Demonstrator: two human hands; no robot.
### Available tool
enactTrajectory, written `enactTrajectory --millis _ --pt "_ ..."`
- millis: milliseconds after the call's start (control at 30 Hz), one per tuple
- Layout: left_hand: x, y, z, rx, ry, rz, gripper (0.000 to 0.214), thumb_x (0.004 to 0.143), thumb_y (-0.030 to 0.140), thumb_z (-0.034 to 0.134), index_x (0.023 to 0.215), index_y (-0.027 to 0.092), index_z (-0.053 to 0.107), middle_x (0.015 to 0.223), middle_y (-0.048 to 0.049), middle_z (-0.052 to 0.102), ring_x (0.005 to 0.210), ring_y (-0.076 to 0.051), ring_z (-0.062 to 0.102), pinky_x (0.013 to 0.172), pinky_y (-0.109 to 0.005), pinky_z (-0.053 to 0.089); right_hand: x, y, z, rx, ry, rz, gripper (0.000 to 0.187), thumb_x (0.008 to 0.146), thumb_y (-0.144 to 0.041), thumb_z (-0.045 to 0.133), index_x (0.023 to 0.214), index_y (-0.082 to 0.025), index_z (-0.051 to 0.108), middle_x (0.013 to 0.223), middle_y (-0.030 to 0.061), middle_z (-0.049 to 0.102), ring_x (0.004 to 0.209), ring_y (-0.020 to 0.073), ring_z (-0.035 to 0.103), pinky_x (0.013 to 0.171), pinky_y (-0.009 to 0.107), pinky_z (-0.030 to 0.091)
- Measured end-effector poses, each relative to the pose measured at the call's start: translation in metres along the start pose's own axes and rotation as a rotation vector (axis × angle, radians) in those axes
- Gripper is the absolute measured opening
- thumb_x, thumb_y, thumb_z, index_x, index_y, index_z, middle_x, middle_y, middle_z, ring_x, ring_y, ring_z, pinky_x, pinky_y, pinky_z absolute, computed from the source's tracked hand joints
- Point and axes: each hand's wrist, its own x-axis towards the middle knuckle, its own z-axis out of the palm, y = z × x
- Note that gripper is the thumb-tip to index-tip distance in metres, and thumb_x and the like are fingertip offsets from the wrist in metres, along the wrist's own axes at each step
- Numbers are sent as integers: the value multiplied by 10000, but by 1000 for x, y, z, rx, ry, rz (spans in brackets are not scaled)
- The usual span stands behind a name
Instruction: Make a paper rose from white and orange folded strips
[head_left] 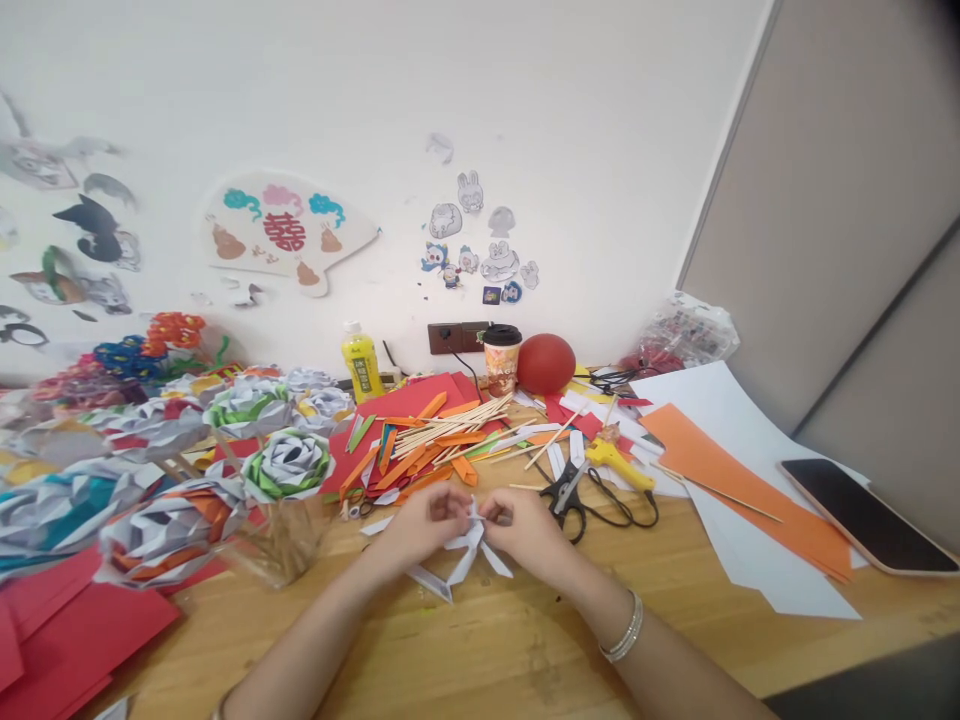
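Over the wooden table (525, 640), my left hand (424, 525) and my right hand (521, 525) meet with fingers pinched on a small white folded paper piece (471, 548). Its strips fan out below the fingers. Another white strip (429, 583) lies on the table just under my left hand. My right wrist wears a silver bracelet (626, 628).
Black scissors (570, 492) and a yellow glue gun (619, 463) lie right of my hands. Wooden sticks and orange strips (442, 430) are piled behind. Paper flowers (289, 465) crowd the left, red sheets (67, 620) the near left. A phone (870, 515) and orange paper (742, 480) lie right.
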Motion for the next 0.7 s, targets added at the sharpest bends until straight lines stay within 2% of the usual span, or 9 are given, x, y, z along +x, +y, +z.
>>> enactTrajectory --millis 67,133,200,300,367,500,700 --pt "0 0 0 -171 -11 -80 202 629 232 570 819 171 545 625 40 558 555 -115 536 533 -232 442 -1 -2 0 -35 16 -70 74 682 -112 560 661 -161 611 640 -20 600 606 104 539 567 188 402" --pt "0 -2 0 -235 -56 -143 190 676 301 542 811 167 537 609 34 557 524 -118 536 503 -242 451 -2 -2 1 -37 9 -101 75 690 -118 560 679 -164 617 680 -13 613 645 111 551 584 190 405" --pt "0 -6 1 -209 -124 -159 258 686 401 548 756 153 526 573 26 557 481 -120 535 470 -242 444 -2 -1 3 0 -48 -80 91 697 -110 551 722 -165 618 713 -9 626 667 114 566 596 191 417" --pt "2 -14 0 -136 -163 -136 375 654 518 563 705 154 489 519 40 533 415 -106 514 417 -217 403 -2 0 4 54 -162 -59 168 709 -68 513 806 -170 605 750 -7 637 682 111 586 618 195 436" --pt "4 -18 -2 -101 -171 -114 406 652 556 547 702 161 471 508 49 518 392 -98 496 392 -207 380 -3 -1 3 -8 -165 -111 180 717 -55 506 800 -176 611 756 -5 637 703 113 584 649 204 433" --pt "7 -21 -4 -37 -142 -57 408 682 564 508 663 159 465 464 73 448 360 -66 413 368 -184 316 -5 -4 2 -244 -83 -275 169 710 -50 545 729 -189 640 729 2 627 733 125 556 687 216 412" --pt "7 -23 -4 -65 -138 -58 365 696 518 528 676 159 462 492 86 415 389 -50 375 395 -176 291 -5 -2 4 -326 -100 -393 306 749 -35 507 951 -228 631 892 21 650 827 139 554 754 232 413"
